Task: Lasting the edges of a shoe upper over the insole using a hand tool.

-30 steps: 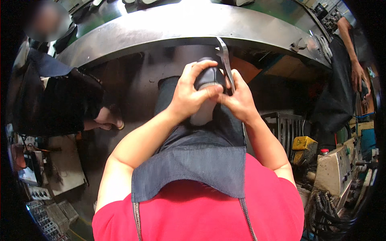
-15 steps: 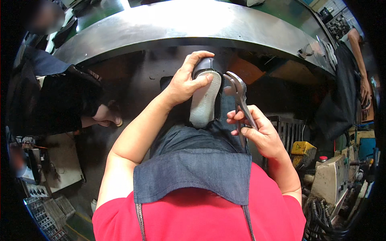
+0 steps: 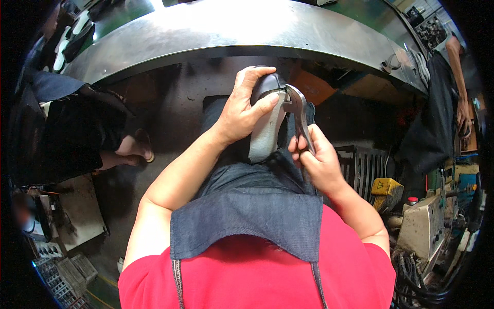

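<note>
Left grip [image 3: 244,109] curls well forward; right grip [image 3: 320,159] clenches closer in.

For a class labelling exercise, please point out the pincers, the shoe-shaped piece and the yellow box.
Pincers [image 3: 302,114]: head view, on the middle of the metal body.
Shoe-shaped piece [image 3: 265,133]: head view, on its pale underside.
Yellow box [image 3: 386,188]: head view, on its side.

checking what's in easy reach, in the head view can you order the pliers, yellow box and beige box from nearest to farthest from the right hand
1. Pliers: held in the right hand.
2. Yellow box: to the hand's right, lower in view.
3. Beige box: farther right, lower still.
</note>
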`<control>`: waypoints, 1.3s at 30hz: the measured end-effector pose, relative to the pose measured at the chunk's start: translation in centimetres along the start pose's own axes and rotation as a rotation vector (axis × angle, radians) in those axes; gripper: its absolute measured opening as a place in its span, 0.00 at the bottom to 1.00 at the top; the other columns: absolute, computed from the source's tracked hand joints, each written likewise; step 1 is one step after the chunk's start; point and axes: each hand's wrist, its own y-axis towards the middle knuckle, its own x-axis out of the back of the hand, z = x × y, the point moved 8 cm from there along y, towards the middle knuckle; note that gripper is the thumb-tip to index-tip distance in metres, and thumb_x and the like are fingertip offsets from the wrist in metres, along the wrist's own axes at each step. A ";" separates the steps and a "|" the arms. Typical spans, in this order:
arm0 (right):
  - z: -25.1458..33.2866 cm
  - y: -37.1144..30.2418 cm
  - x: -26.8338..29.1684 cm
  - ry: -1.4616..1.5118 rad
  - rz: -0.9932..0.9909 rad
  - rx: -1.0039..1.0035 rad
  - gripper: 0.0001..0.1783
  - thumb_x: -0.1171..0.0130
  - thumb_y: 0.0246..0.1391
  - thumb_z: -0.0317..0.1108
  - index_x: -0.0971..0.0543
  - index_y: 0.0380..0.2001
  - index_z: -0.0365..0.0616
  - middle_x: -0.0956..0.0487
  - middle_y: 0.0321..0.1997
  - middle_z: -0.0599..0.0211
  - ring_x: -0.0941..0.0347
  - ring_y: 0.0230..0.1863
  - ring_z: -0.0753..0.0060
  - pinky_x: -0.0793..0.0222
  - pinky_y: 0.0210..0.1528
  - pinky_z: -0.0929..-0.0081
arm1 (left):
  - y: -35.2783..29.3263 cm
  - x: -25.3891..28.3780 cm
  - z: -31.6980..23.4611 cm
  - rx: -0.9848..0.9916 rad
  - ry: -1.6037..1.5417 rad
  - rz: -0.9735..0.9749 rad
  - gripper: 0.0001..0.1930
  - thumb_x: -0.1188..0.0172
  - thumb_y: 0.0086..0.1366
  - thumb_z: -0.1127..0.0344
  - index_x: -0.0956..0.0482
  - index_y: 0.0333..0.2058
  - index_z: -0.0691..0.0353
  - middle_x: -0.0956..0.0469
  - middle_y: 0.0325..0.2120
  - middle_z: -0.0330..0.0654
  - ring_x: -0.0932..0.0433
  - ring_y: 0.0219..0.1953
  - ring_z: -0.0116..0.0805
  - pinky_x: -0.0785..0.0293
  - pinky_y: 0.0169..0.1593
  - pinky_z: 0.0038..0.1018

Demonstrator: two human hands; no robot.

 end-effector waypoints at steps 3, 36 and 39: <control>-3.9 2.4 0.2 -0.301 -0.143 0.303 0.13 0.57 0.47 0.13 0.35 0.34 0.40 0.25 0.28 0.65 0.28 0.27 0.72 0.29 0.32 0.75 | 0.3 -0.1 0.6 -0.070 0.037 -0.031 0.24 0.40 0.58 0.62 0.30 0.53 0.59 0.35 0.51 0.52 0.36 0.57 0.47 0.41 0.62 0.35; -0.4 3.5 -0.7 -0.345 -0.005 -0.013 0.11 0.59 0.49 0.15 0.34 0.36 0.37 0.21 0.29 0.60 0.22 0.28 0.68 0.25 0.32 0.70 | 0.0 0.7 0.5 -0.120 0.186 -0.128 0.22 0.40 0.57 0.68 0.28 0.52 0.58 0.35 0.49 0.54 0.33 0.53 0.50 0.36 0.59 0.37; -3.2 4.8 -0.1 -0.493 -0.182 0.272 0.08 0.56 0.51 0.16 0.35 0.34 0.39 0.22 0.23 0.59 0.21 0.26 0.63 0.26 0.30 0.66 | 0.5 0.6 1.5 -0.112 0.151 -0.090 0.22 0.40 0.57 0.67 0.28 0.52 0.58 0.34 0.49 0.54 0.33 0.54 0.50 0.36 0.59 0.36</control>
